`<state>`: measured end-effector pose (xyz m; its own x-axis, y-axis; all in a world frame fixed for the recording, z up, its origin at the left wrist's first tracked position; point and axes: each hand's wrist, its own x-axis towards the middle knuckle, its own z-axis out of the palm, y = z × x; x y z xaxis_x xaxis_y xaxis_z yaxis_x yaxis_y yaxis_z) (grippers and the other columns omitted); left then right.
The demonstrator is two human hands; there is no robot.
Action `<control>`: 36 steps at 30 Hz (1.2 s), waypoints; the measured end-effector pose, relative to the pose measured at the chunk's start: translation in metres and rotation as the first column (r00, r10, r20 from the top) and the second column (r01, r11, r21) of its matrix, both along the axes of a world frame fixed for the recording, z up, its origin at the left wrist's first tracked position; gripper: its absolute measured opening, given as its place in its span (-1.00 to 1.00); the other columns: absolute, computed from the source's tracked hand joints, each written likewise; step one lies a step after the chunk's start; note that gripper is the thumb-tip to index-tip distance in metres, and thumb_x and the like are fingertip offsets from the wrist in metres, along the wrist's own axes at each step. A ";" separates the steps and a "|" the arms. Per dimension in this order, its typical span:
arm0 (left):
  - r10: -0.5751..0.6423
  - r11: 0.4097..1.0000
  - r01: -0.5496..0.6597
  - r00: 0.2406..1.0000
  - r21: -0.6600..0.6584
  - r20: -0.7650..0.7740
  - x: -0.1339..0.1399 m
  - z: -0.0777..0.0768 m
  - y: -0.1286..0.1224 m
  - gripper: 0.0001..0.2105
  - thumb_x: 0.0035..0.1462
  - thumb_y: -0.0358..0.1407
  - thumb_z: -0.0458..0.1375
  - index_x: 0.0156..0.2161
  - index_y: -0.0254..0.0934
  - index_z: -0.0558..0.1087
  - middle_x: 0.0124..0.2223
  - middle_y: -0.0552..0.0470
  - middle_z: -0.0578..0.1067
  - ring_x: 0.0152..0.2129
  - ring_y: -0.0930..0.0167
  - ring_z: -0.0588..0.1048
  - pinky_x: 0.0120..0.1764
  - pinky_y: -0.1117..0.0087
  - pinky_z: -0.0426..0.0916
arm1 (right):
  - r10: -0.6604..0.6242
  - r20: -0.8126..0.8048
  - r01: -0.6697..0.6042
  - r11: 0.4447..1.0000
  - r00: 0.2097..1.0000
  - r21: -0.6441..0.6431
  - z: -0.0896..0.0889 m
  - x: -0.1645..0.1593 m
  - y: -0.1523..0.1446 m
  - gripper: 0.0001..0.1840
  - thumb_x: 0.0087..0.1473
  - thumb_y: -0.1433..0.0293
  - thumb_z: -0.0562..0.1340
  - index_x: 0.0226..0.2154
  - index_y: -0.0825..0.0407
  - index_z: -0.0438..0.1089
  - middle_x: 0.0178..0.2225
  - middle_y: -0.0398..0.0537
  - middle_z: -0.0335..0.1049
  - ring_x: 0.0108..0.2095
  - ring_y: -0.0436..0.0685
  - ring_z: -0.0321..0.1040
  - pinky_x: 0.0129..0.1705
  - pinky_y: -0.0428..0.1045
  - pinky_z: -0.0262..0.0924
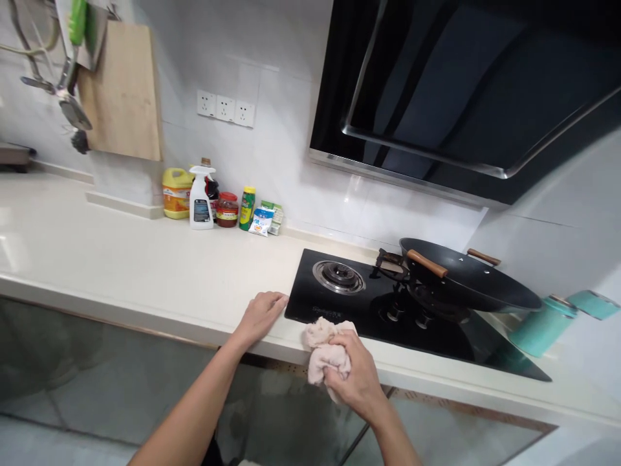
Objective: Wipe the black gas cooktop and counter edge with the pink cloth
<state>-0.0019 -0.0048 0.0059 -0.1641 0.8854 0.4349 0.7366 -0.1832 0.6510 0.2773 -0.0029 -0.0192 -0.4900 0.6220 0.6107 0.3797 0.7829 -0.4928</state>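
Note:
A crumpled pale pink cloth (330, 359) is bunched in my right hand (356, 375), whose fingers are wrapped round it at the counter's front edge. The top of the cloth reaches the near rim of the black glass gas stove (369, 317). To its left, my left hand (262, 316) lies flat on the white counter (145, 259), with its fingertips beside the stove's left corner. An uncovered burner (338, 277) sits on the stove's left side. Over the right side stands a black wok (466, 275) with wooden handles.
Against the wall stand a yellow jug (176, 194), a white spray bottle (200, 199), a red-lidded jar (227, 210), a green container (247, 208) and packets (262, 221). A teal canister (543, 327) is right of the stove. A black range hood (436, 90) hangs above; a cutting board (123, 90) hangs left.

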 end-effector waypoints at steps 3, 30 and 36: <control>-0.004 1.000 0.004 0.999 0.016 0.040 0.000 0.001 -0.003 -0.58 0.32 -0.05 -0.09 -0.21 -0.17 0.60 -0.14 -0.01 0.64 -0.16 0.25 0.54 -0.09 0.32 0.34 | -0.054 -0.107 0.029 0.975 0.993 -0.218 0.002 0.013 0.002 -0.62 -0.09 0.37 0.23 -0.13 -0.05 0.35 -0.19 -0.12 0.42 -0.24 0.11 0.36 -0.16 -0.01 0.26; 0.023 0.997 -0.040 0.972 0.067 0.235 0.002 -0.003 -0.005 -0.52 0.39 -0.03 -0.17 -0.01 -0.21 0.53 0.05 -0.08 0.58 0.04 0.23 0.48 0.14 0.18 0.31 | -0.384 0.313 0.381 0.922 0.868 0.074 0.010 0.025 0.035 -0.58 0.15 0.17 0.18 0.05 -0.12 0.42 0.07 0.00 0.38 0.06 0.26 0.28 0.12 0.18 0.15; 0.032 0.993 -0.062 0.961 0.100 0.275 0.002 -0.005 -0.003 -0.52 0.37 0.00 -0.16 0.01 -0.21 0.51 0.08 -0.09 0.56 0.09 0.24 0.45 0.20 0.17 0.27 | -0.262 0.376 0.205 0.961 0.889 0.186 0.025 -0.032 0.031 -0.60 0.14 0.27 0.21 0.05 -0.14 0.40 0.07 -0.04 0.37 0.01 0.22 0.27 0.06 0.10 0.15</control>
<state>-0.0001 -0.0076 0.0006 -0.3297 0.8247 0.4595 0.5436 -0.2321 0.8066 0.2458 0.0285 0.0061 -0.5586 0.6721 0.4861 0.6997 0.6965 -0.1590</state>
